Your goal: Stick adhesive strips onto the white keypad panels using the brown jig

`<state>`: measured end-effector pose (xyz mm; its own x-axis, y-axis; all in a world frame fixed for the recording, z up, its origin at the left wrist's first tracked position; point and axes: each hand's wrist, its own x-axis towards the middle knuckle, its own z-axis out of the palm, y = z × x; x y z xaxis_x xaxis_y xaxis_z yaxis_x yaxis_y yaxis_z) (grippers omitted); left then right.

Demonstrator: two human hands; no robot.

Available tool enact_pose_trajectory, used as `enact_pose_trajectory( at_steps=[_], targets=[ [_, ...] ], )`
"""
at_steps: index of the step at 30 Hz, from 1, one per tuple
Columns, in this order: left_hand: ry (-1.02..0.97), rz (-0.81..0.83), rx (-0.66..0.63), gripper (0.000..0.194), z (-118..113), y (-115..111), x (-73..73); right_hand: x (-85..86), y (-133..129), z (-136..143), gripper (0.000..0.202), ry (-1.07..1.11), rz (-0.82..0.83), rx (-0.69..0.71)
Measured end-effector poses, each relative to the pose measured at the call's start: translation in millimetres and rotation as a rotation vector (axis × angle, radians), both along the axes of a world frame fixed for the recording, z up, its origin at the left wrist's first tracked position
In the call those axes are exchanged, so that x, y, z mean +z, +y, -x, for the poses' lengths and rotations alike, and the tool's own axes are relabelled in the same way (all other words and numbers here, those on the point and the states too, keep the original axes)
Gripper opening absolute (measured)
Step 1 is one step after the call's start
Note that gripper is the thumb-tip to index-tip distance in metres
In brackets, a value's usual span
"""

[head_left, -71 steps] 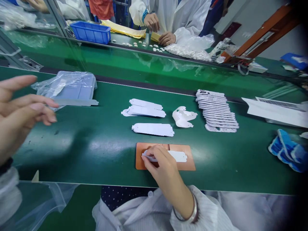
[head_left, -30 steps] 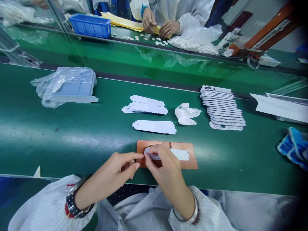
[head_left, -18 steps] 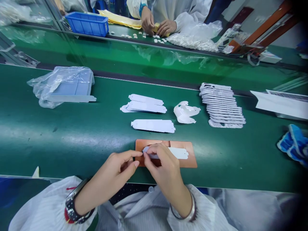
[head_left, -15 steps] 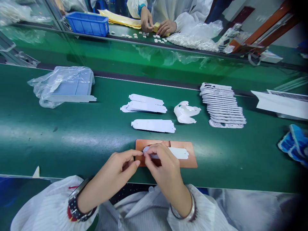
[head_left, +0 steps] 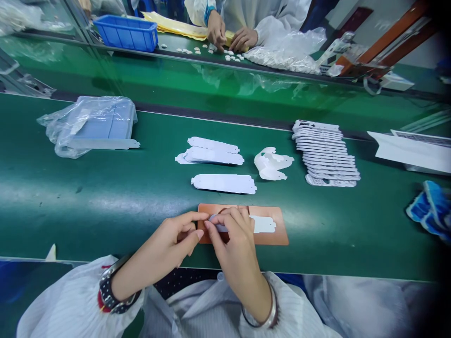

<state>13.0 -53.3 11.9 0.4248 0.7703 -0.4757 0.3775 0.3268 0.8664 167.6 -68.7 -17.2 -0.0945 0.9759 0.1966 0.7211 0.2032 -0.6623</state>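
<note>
A copper-coloured plate (head_left: 281, 235) lies near the bench's front edge, with a white die-cut strip (head_left: 264, 224) on top of it. My right hand (head_left: 237, 241) covers the middle of the strip, thumb and index finger pinched together at its left end. What exactly sits between those fingertips is too small to see. My left hand (head_left: 174, 241) is beside the plate's left edge, index finger stretched to that same end and thumb held apart; it grips nothing visible. Farther back lie a neat pile of white strips (head_left: 224, 183) and a looser pile of strips (head_left: 213, 152).
Right of the piles is a curled white sheet (head_left: 272, 164), then a row of stacked white parts (head_left: 327, 155). A bagged stack of sheets (head_left: 105, 119) sits left; a blue cloth (head_left: 431, 209) right. Across the green divider, a co-worker's hands (head_left: 230, 37) handle small white pieces.
My right hand's pinch has shifted slightly left along the strip's end. My left index finger has moved up a little. The co-worker's hand has lowered toward the small pieces.
</note>
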Motion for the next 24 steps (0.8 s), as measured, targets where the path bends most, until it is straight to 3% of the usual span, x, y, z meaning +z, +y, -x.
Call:
enact_pose_trajectory(
  at_steps=[7,11,19,24],
  targets=[
    [0.045,-0.12,-0.012,0.045,2.6,-7.1,-7.5,4.1,1.4,-1.0,0.019,0.093,0.047,0.006],
    [0.116,-0.194,-0.115,0.042,4.4,-10.4,-8.5,1.2,0.5,-4.8,0.021,0.144,0.006,-0.018],
    [0.244,-0.159,-0.152,0.044,1.4,-15.0,-5.6,3.8,-3.0,-11.3,0.022,0.001,0.007,-0.089],
    [0.259,-0.141,-0.12,0.044,1.4,-15.7,-4.9,-0.9,-0.9,-52.9,0.024,-0.222,-0.075,-0.2]
  ],
)
